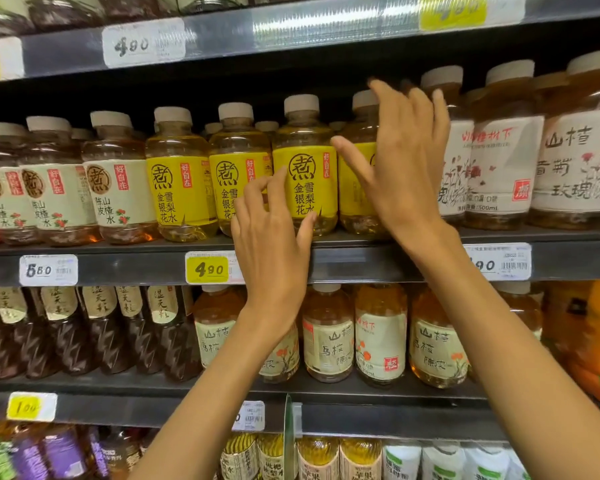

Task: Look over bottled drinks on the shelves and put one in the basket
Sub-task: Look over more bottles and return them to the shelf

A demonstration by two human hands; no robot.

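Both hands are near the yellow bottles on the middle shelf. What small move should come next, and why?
Probably close the left hand round the yellow bottle between the hands and draw it forward. The fingers are spread near its label and grip nothing yet; the right hand is open in front of the next bottle. No basket is in view.

Price tags were clipped along shelf edges: white "560" tag (pixel 48 270), yellow "490" tag (pixel 207 268), blurred white "490" tag (pixel 142 42) above, yellow tag (pixel 31 406) lower left. Barcode label (pixel 513 262) right.
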